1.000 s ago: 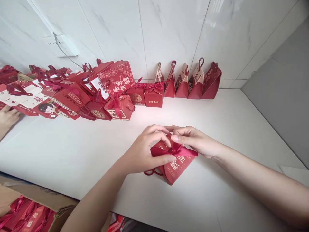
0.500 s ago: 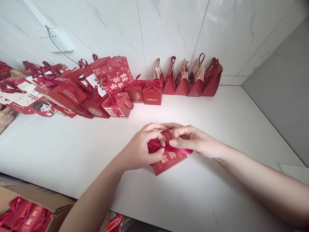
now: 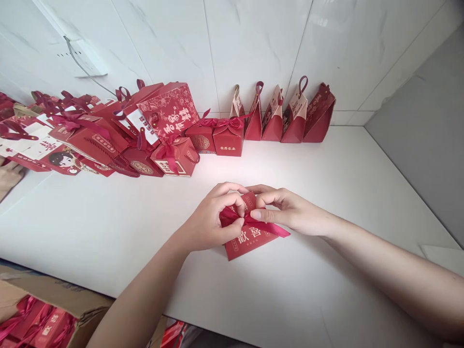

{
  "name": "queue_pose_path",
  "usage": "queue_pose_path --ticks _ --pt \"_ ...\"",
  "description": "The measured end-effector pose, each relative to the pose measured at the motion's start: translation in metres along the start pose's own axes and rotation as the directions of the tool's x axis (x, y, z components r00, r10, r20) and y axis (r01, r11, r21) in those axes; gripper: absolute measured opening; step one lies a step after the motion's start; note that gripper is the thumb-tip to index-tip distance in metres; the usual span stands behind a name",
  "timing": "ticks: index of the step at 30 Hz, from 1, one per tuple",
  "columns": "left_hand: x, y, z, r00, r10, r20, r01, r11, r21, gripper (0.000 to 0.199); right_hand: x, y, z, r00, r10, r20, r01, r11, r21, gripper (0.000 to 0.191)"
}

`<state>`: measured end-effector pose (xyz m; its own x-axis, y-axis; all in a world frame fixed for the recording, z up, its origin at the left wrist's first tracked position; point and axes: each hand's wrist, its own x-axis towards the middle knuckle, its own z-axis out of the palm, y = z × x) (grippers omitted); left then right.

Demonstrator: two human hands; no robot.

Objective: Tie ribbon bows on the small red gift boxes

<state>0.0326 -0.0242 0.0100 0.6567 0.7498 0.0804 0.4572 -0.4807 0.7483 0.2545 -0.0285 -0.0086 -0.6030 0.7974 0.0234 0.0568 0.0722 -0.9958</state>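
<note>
I have left hand (image 3: pixel 213 217) pinching ribbon (image 3: pixel 275 229), right hand (image 3: pixel 288 209) with thumb against it, pinch there I cannot tell, red box (image 3: pixel 248 245) under both, middle of white table (image 3: pixel 119 232), more boxes (image 3: pixel 174 113) far left, cardboard carton (image 3: pixel 58 292) near left

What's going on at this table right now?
A person's left hand pinches the dark pink ribbon across a red box on the white table, and their right hand is at the ribbon too. More red boxes stand and lie along the wall. Another person's hand shows at the left edge. An open carton at lower left holds ribboned red packages.
</note>
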Motion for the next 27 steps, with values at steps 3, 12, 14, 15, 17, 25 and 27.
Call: queue_pose_path --ticks 3,12,14,15,17,25,27 --pt "0.0 0.0 0.001 1.0 -0.002 0.014 0.002 1.0 0.014 0.008 0.001 0.002 0.001 1.0 -0.013 -0.012 0.013 1.0 0.001 0.037" --pt "-0.001 0.0 0.001 0.999 -0.02 0.031 0.019 1.0 0.021 0.007 0.002 0.011 0.0 0.999 0.044 0.008 -0.045 0.983 0.179 0.039" --pt "0.0 0.0 0.001 0.999 -0.018 0.035 0.017 1.0 0.018 0.008 0.002 0.012 0.0 0.997 0.076 -0.002 -0.074 0.979 0.192 0.038" --pt "0.0 0.0 0.002 0.999 -0.016 0.037 0.015 1.0 0.016 0.008 0.002 0.013 0.0 0.996 0.092 -0.008 -0.089 0.977 0.193 0.038" --pt "0.0 0.0 0.002 0.999 -0.013 0.034 0.013 1.0 0.013 0.01 0.002 0.015 0.0 0.993 0.116 -0.024 -0.109 0.975 0.196 0.038" --pt "-0.004 -0.003 -0.015 0.997 0.0 0.074 0.007 0.995 -0.095 0.008 0.002 0.006 -0.007 0.995 0.08 0.064 -0.088 0.988 0.13 0.034" --pt "-0.006 -0.007 -0.025 1.0 -0.002 0.014 0.003 0.997 -0.072 0.016 0.001 -0.001 -0.011 0.99 0.07 0.12 -0.078 0.995 0.061 0.037"
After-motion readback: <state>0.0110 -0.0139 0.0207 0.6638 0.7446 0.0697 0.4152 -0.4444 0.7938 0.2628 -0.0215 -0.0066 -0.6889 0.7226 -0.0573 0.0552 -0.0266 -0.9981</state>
